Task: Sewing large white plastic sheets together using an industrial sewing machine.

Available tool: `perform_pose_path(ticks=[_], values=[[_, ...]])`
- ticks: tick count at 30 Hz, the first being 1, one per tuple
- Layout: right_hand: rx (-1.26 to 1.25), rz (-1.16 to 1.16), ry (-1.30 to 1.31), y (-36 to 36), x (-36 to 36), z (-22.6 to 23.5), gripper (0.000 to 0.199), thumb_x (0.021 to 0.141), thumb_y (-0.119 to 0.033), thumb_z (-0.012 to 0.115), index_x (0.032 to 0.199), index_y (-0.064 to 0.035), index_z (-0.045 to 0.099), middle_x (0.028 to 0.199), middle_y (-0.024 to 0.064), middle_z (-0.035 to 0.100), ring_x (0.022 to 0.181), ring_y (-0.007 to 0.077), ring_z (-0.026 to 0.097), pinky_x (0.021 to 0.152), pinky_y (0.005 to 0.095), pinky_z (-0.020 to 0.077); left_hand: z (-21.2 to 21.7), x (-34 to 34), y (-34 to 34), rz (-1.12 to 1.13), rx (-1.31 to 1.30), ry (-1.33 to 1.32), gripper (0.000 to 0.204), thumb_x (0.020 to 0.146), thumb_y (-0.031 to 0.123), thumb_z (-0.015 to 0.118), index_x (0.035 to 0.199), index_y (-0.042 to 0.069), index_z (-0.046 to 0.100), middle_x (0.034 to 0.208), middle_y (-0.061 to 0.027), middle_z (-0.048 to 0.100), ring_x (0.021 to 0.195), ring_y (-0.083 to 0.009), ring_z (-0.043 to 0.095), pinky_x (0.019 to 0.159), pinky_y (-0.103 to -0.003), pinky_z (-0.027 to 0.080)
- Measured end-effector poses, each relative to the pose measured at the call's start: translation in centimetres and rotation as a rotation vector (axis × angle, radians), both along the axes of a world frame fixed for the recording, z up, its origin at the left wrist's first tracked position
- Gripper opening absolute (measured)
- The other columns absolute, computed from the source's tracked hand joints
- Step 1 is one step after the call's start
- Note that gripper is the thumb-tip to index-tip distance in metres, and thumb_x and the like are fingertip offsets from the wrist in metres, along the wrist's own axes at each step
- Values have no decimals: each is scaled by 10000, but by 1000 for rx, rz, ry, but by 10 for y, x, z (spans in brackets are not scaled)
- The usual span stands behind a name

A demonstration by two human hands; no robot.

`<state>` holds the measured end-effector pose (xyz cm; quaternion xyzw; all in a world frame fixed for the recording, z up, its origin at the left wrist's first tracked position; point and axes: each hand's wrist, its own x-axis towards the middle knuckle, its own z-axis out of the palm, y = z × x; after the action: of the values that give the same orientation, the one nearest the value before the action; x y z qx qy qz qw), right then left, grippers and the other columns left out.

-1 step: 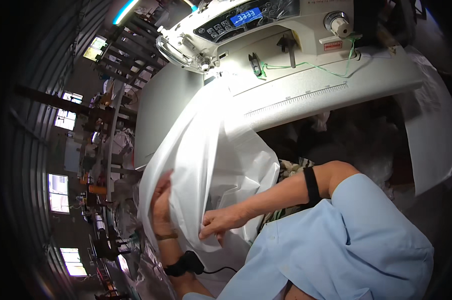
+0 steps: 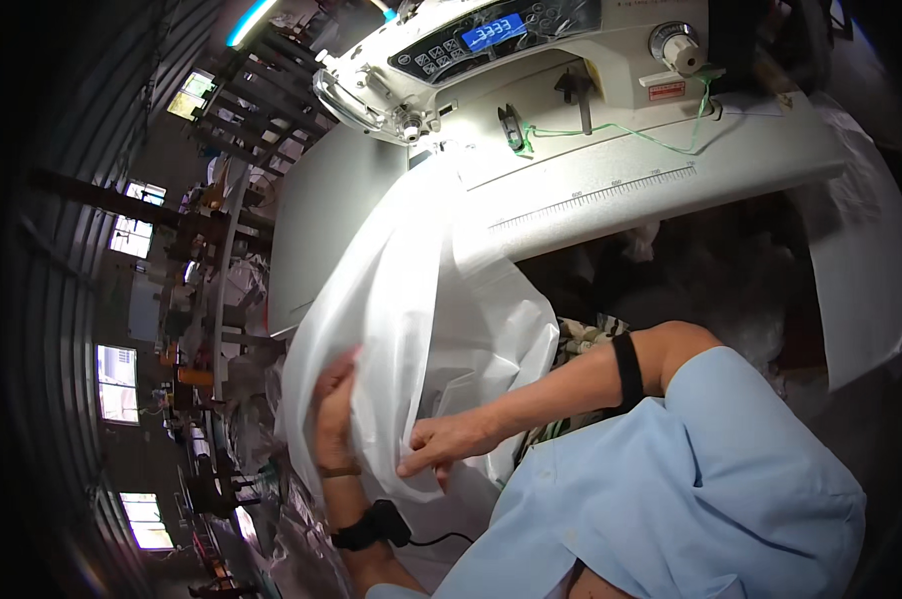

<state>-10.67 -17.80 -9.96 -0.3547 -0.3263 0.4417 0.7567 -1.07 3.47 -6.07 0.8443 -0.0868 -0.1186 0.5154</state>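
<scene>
- Our right hand (image 2: 453,441) is closed, pinching the white sheet (image 2: 396,319).
- Our left hand (image 2: 333,404), half curled, sits among its folds; we cannot tell whether it grips.
- The sheet drapes off the surface (image 2: 630,170) beneath the sewing machine (image 2: 630,50).

The left hand (image 2: 333,407) has shifted slightly to the right, and its fingers (image 2: 339,369) reach a little less far up toward the sewing machine (image 2: 531,60). The brown wrist band (image 2: 340,471) has moved rightward with it. The white sheet (image 2: 396,369) is draped differently: the fold edge between the hands lies further right, and a wider strip shows left of the left hand. The black armband (image 2: 627,369) sits marginally nearer the elbow.
</scene>
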Motion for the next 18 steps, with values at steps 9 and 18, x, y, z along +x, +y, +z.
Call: perform_pose_path(ticks=[9, 18], values=[[-319, -660, -193, -24, -42, -21, 367, 901, -298, 574, 841, 63, 602, 742, 191, 659, 702, 288, 676, 648, 385, 540, 37, -44, -96, -130, 444, -638, 219, 896, 16, 621, 1103, -36, 671, 887, -158, 681, 774, -252, 651, 719, -322, 518], [-494, -651, -1111, -32, -23, 9, 300, 932, -330, 580, 930, -31, 585, 821, 166, 647, 801, 378, 647, 715, 451, 499, 64, -60, -100, -136, 294, -251, 157, 953, 62, 584, 1022, -60, 658, 833, -19, 667, 724, -58, 581, 647, -214, 479]])
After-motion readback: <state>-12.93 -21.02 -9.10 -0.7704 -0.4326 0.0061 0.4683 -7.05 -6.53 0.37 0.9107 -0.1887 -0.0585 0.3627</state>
